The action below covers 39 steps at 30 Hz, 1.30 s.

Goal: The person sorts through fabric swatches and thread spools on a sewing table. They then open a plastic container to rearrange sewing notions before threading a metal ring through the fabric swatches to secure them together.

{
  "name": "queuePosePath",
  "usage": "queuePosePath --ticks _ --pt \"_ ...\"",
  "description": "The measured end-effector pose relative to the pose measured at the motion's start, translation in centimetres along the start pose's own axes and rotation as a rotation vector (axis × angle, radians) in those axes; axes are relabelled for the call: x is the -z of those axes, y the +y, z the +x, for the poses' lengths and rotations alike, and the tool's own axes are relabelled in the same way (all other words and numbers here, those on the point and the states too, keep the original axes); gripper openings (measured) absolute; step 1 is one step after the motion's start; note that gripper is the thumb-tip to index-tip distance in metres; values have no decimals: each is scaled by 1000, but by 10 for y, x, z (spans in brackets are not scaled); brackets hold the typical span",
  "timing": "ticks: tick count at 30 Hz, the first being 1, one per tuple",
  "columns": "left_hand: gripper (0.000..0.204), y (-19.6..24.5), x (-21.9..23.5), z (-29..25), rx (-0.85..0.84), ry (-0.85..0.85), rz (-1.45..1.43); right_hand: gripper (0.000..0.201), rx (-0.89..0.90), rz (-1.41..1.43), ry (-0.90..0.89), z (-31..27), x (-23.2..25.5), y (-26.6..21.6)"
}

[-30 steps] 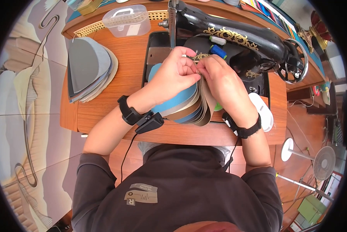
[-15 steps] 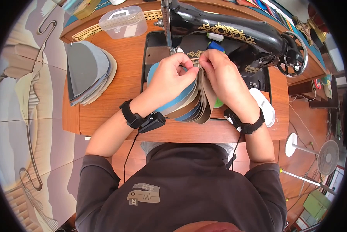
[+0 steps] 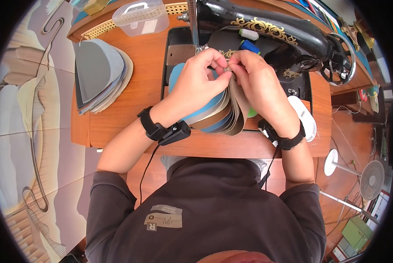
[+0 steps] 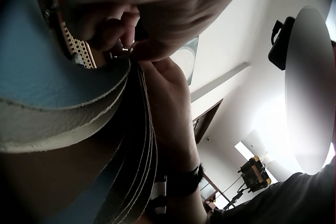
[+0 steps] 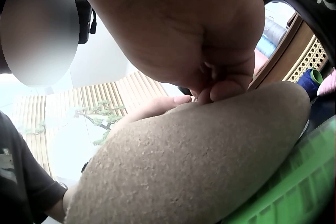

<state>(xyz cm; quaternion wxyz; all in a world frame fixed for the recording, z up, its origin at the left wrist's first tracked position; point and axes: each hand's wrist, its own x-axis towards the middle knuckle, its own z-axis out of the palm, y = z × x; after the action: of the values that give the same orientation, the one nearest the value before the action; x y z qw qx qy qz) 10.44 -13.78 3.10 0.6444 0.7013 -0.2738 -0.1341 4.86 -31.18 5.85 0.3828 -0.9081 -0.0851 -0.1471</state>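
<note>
A bundle of leather-like swatches [image 3: 218,125] in blue, cream and brown hangs fanned out over the table's front half. At its narrow top end my left hand [image 3: 203,81] pinches with thumb and fingertips. Close beside it, my right hand [image 3: 261,83] pinches the same end, the fingertips of both nearly meeting. What sits between the fingertips is small and mostly covered. In the left wrist view a blue swatch [image 4: 52,71] curves in front of the layered edges. The right wrist view shows the fuzzy brown back swatch [image 5: 194,150] below my right fingers.
A black sewing machine [image 3: 257,24] with gold scrollwork stands just beyond the hands. Blue spool [image 3: 250,46] and white spool [image 3: 249,34] lie on its bed. Another swatch stack [image 3: 98,72] is at left, a clear plastic box [image 3: 144,19] behind it. A white oblong object [image 3: 303,119] lies at right.
The left fingers, earlier raised and spread beyond the bundle's top, have come down to pinch beside the right fingertips. Both hands stay at the bundle's top; the head view has shifted slightly.
</note>
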Motion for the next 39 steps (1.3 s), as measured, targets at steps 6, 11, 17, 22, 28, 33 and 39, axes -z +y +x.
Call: queuePosePath --ticks 6,11,17,22,28,33,39 --pt "8 1 2 0 73 13 70 10 53 4 0 1 -1 3" --pt "7 2 5 0 95 3 72 10 86 3 14 1 -1 4" --pt "15 -9 8 4 102 -21 -56 9 32 36 12 2 0 3" --pt "15 1 14 5 270 -97 -166 9 -28 88 -6 2 1 4" --pt "16 4 14 5 354 -163 -241 10 -24 77 -36 2 1 8" --pt "14 -6 9 4 198 -89 -10 12 14 91 -86 2 5 6" --pt "9 -11 6 4 -27 -12 242 9 -117 155 -174 0 4 9"
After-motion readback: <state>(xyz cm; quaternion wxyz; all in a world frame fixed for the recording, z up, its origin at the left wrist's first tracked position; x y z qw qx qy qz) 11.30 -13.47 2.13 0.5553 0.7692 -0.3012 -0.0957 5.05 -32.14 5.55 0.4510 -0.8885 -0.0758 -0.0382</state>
